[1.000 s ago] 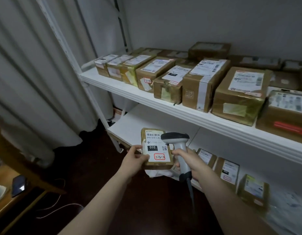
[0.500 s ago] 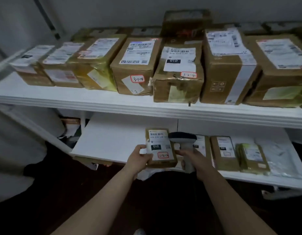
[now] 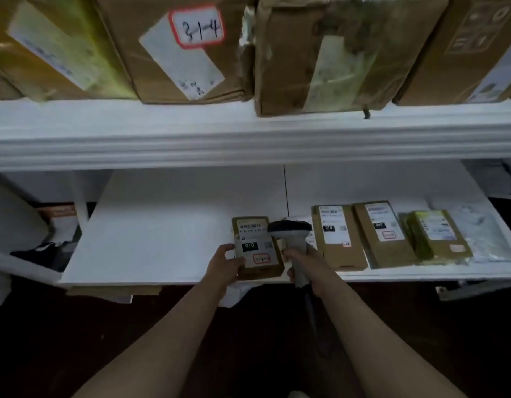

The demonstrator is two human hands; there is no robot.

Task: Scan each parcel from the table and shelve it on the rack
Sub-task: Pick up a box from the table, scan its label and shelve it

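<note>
The left hand (image 3: pixel 224 264) grips a small brown parcel (image 3: pixel 257 248) by its left edge, label up, over the front of the white lower shelf (image 3: pixel 168 225). Just beside it, the right hand (image 3: pixel 303 261) is wrapped round a scanner (image 3: pixel 290 229), whose head overlaps the parcel's upper right corner. Flat parcels (image 3: pixel 336 237) lie to the right, and larger boxes (image 3: pixel 176 53) crowd the upper shelf (image 3: pixel 248 139).

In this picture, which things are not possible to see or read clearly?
1. Head view: the upper-shelf boxes are cut off by the top edge.
2. The fine print on the parcel in the left hand is blurred and too small.
3. The scanner in the right hand hides the label behind it.
4. Whether the parcel touches the lower shelf is unclear.
</note>
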